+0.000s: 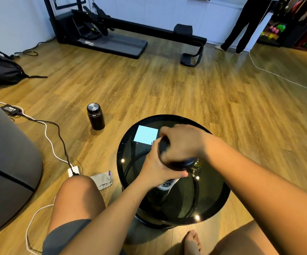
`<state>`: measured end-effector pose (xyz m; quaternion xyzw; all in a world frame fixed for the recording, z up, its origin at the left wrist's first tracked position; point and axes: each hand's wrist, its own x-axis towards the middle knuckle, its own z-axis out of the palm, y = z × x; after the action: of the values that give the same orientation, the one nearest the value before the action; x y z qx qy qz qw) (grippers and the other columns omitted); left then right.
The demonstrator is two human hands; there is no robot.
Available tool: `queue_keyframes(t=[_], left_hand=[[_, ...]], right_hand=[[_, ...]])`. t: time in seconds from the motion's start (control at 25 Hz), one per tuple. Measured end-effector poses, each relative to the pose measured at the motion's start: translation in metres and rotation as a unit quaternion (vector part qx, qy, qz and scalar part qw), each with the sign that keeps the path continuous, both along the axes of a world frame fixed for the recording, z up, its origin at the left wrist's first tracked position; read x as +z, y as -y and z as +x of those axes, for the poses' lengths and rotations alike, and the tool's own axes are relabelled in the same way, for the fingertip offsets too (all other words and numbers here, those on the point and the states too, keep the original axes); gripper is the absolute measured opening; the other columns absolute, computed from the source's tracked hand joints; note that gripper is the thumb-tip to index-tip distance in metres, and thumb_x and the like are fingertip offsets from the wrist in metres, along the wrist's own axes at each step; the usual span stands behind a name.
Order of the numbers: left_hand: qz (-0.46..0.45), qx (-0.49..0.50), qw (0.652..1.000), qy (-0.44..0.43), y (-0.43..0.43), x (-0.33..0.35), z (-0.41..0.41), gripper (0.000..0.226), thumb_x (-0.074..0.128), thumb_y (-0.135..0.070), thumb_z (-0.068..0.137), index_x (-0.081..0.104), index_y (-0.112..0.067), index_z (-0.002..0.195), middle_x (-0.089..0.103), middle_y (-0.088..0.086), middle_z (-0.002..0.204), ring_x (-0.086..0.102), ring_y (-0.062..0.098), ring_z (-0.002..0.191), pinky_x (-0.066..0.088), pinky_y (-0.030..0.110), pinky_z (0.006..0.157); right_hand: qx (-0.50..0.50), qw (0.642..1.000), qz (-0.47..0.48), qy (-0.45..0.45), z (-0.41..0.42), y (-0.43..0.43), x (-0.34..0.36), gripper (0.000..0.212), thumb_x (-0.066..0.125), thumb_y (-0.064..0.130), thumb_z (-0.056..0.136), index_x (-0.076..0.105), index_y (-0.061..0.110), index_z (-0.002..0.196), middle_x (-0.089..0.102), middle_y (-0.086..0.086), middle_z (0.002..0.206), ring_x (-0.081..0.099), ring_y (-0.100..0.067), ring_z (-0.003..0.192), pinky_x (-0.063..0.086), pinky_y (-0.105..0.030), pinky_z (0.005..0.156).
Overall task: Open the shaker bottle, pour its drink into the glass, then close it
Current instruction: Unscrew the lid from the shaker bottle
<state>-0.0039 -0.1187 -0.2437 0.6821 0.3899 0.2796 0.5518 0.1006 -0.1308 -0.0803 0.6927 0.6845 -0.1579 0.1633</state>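
Now, left hand (157, 167) tight round shaker bottle (166, 184), right hand (183, 144) round lid (185, 162); glass (197, 165) beside.

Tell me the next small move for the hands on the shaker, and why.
Probably twist the lid with the right hand while the left hand steadies the shaker bottle. The right hand's fingers curl over the lid, which looks seated, and the left hand grips the body. The glass behind is mostly hidden, so its fill cannot be told.
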Motion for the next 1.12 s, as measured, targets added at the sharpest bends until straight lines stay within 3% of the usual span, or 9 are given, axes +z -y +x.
queue_keyframes(t=[0.12,0.2,0.32,0.48,0.64,0.72,0.84,1.0,1.12], left_hand=[[0.014,-0.008,1.0,-0.007,0.001,-0.002,0.002,0.102,0.096,-0.046,0.051,0.047,-0.024,0.137,0.066,-0.019,0.118,0.066,-0.001,0.114,0.049,0.004,0.086],[0.008,0.013,1.0,-0.005,0.002,-0.002,0.003,0.1,0.098,-0.043,0.049,0.046,-0.032,0.134,0.067,-0.021,0.116,0.066,-0.009,0.11,0.049,0.003,0.083],[0.001,0.022,1.0,-0.002,0.001,-0.003,0.002,0.101,0.1,-0.046,0.045,0.043,-0.05,0.129,0.069,-0.022,0.117,0.066,-0.01,0.108,0.052,0.007,0.083],[-0.009,0.013,1.0,-0.001,0.001,-0.003,0.001,0.108,0.099,-0.048,0.047,0.039,-0.043,0.136,0.068,-0.016,0.125,0.067,0.0,0.115,0.056,0.022,0.095],[0.0,-0.008,1.0,-0.003,0.003,0.002,0.001,0.116,0.094,-0.054,0.047,0.031,-0.048,0.143,0.047,-0.038,0.133,0.047,-0.02,0.125,0.039,-0.003,0.091],[-0.01,-0.014,1.0,-0.009,0.002,0.004,0.001,0.114,0.093,-0.055,0.046,0.041,-0.036,0.146,0.042,-0.041,0.135,0.046,-0.018,0.126,0.038,0.0,0.094],[-0.019,0.014,1.0,-0.006,0.002,0.0,0.002,0.111,0.099,-0.047,0.048,0.04,-0.038,0.141,0.064,-0.016,0.133,0.062,0.004,0.124,0.053,0.029,0.102],[-0.018,0.014,1.0,-0.009,0.002,0.003,0.001,0.123,0.098,-0.051,0.046,0.033,-0.036,0.15,0.067,-0.007,0.133,0.064,0.014,0.124,0.055,0.043,0.105],[-0.008,0.018,1.0,-0.007,0.004,0.006,0.0,0.107,0.097,-0.05,0.047,0.037,-0.053,0.135,0.061,-0.017,0.135,0.059,0.004,0.127,0.051,0.027,0.104]], right_hand=[[0.112,0.992,0.017,-0.064,0.0,0.007,-0.001,0.036,0.072,0.036,0.072,0.059,0.032,0.106,0.053,0.002,0.118,0.045,-0.022,0.119,0.036,-0.045,0.105],[0.037,0.991,0.049,-0.117,0.003,0.002,0.002,0.052,0.064,0.062,0.079,0.057,0.032,0.121,0.053,-0.002,0.125,0.047,-0.026,0.125,0.041,-0.047,0.102],[-0.103,0.991,0.04,0.08,0.012,-0.005,0.005,0.094,0.029,0.091,0.075,0.043,0.026,0.142,0.056,-0.011,0.133,0.053,-0.035,0.123,0.045,-0.044,0.079],[-0.062,0.997,-0.046,0.019,0.01,-0.001,0.002,0.087,0.066,0.066,0.076,0.033,0.026,0.146,0.057,-0.006,0.125,0.056,-0.028,0.103,0.048,-0.041,0.082],[0.033,0.996,-0.073,-0.028,0.012,0.005,0.007,0.094,0.083,0.042,0.063,0.032,0.045,0.141,0.036,0.007,0.152,0.024,-0.027,0.144,0.024,-0.061,0.115],[0.003,0.999,-0.006,-0.052,0.016,0.004,0.01,0.084,0.06,0.075,0.076,0.029,0.044,0.148,0.033,0.003,0.159,0.019,-0.028,0.15,0.024,-0.061,0.115],[-0.097,0.989,0.017,0.111,0.015,-0.003,0.009,0.098,0.013,0.092,0.077,0.033,0.032,0.151,0.052,-0.013,0.145,0.051,-0.037,0.129,0.044,-0.046,0.083],[-0.058,0.997,-0.019,0.046,0.016,0.003,0.003,0.091,0.057,0.082,0.073,0.041,0.027,0.144,0.049,-0.01,0.131,0.059,-0.032,0.108,0.047,-0.04,0.078],[0.015,0.994,-0.074,-0.078,0.024,0.001,0.018,0.079,0.086,0.042,0.07,0.045,0.042,0.137,0.037,0.006,0.134,0.05,-0.028,0.111,0.05,-0.043,0.091]])
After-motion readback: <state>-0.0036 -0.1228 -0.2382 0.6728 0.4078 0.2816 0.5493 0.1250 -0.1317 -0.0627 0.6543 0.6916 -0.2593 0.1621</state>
